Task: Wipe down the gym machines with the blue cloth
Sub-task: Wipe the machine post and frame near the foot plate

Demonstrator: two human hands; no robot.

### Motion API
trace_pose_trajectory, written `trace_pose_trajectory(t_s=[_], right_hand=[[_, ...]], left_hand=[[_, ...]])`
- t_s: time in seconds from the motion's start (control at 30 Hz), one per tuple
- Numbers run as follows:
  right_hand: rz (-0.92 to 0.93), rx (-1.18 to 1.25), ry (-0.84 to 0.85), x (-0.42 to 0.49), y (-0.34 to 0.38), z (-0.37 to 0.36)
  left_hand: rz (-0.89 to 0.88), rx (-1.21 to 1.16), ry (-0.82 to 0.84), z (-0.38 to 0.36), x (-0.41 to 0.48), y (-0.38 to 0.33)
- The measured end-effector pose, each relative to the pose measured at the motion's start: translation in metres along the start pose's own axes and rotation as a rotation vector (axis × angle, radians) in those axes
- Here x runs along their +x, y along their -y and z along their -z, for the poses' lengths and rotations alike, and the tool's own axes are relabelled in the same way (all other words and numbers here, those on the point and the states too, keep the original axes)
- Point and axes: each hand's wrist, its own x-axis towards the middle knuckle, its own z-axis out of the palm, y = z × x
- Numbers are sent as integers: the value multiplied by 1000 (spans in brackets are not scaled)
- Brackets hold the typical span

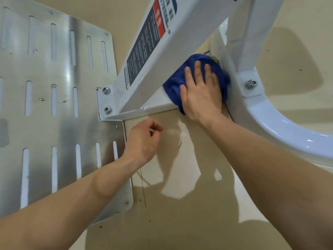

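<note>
Blue cloth (173,87) pressed against the white machine frame (180,40).
Right hand (200,92) lies flat for wiping pressure; left hand (142,141) curls nearby, contents unclear.

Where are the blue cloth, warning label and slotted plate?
blue cloth (173,85): head view, exposed left fold
warning label (144,46): head view, dark text panel
slotted plate (63,132): head view, bare middle

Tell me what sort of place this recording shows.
Probably a gym: a white painted steel machine frame bolted to a slotted brushed-metal footplate, a black-and-red warning label on the frame, all standing on beige floor tiles.
</note>
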Motion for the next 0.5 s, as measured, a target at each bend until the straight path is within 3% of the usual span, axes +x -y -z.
trace_pose_trajectory(t_s=[0.17,0.23,0.4,0.5], right_hand=[[397,-35,58,-10,9,-6],[372,-53,51,-29,-10,-13],[68,-3,25,-21,-33,-7],[163,1,51,1,-6,0]], left_hand=[[42,-10,-77,8,3,10],[66,-26,-87,10,5,11],[42,-49,-48,6,0,11],[39,-51,-39,4,-1,12]])
